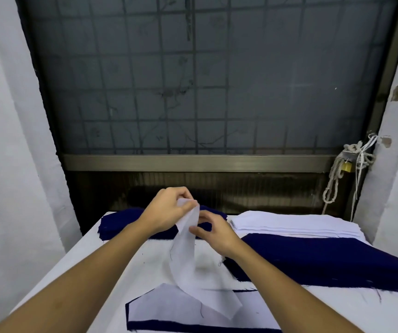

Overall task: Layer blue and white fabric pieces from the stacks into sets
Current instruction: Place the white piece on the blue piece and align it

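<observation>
Head cam: L hand (169, 212), R hand (213, 233) pinch white piece (184, 260) up top; rest hangs below.

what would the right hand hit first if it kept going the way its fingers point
The white strip hanging from the left hand. The right hand points left straight at it, and whether it touches the strip yet is unclear.

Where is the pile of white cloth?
In the head view, the pile of white cloth sits at the far right of the table, just behind the big blue pile and right of the right hand.
</observation>
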Tool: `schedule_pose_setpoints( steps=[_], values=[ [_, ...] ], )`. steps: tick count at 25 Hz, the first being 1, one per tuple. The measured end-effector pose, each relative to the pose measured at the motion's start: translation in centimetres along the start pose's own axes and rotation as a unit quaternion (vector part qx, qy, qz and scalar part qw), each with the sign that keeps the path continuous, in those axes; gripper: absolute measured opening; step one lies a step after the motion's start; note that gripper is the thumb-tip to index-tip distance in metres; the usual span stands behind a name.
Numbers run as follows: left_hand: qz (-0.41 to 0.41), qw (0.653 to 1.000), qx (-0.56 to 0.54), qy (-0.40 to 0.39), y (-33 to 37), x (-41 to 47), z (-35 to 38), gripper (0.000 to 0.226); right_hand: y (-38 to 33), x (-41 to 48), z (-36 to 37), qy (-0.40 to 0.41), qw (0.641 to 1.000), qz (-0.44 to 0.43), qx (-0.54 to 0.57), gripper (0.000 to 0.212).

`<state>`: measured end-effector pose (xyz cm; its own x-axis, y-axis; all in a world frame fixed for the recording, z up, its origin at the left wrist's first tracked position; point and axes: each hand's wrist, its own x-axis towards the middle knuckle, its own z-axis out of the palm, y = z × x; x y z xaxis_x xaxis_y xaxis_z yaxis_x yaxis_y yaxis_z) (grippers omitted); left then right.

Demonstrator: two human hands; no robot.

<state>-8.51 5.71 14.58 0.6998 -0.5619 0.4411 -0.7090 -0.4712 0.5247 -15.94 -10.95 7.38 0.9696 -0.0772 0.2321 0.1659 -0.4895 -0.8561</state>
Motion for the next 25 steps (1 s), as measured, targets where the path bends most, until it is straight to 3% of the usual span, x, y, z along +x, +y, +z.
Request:
schedule_pose_setpoints(
  steps=[3, 6, 14, 17, 21, 25],
  values=[
    [0.03, 0.999, 0.009, 0.035, 1.2, 0.7, -1.3, 0.011, -0.1, 0.0, 0.0, -0.01, 1.0, -0.006, 0.012, 0.012],
    [0.022, 0.996, -0.024, 0.085, 1.6, 1.3, -3.3, 0.014, 1.6, -1.6, -1.5, -0.037, 0.999, 0.02, 0.022, 0.007],
    [-0.092, 0.979, -0.078, 0.163, -1.6, 0.4, -3.9, 0.018, 4.8, -7.9, -10.0, -0.028, 0.991, 0.126, 0.038, 0.023],
    [-0.131, 0.972, -0.065, 0.182, -3.4, -0.7, -2.5, 0.019, 5.5, -9.8, -12.5, 0.005, 0.985, 0.169, 0.034, 0.034],
    [-0.191, 0.963, -0.098, 0.16, -6.4, -3.6, -0.5, 0.017, 6.3, -11.5, -13.7, 0.09, 0.978, 0.175, 0.073, 0.029],
    [-0.228, 0.947, -0.121, 0.191, -7.8, -7.3, 2.1, 0.013, 7.1, -13.7, -12.4, 0.158, 0.967, 0.168, 0.112, 0.03]
  ],
)
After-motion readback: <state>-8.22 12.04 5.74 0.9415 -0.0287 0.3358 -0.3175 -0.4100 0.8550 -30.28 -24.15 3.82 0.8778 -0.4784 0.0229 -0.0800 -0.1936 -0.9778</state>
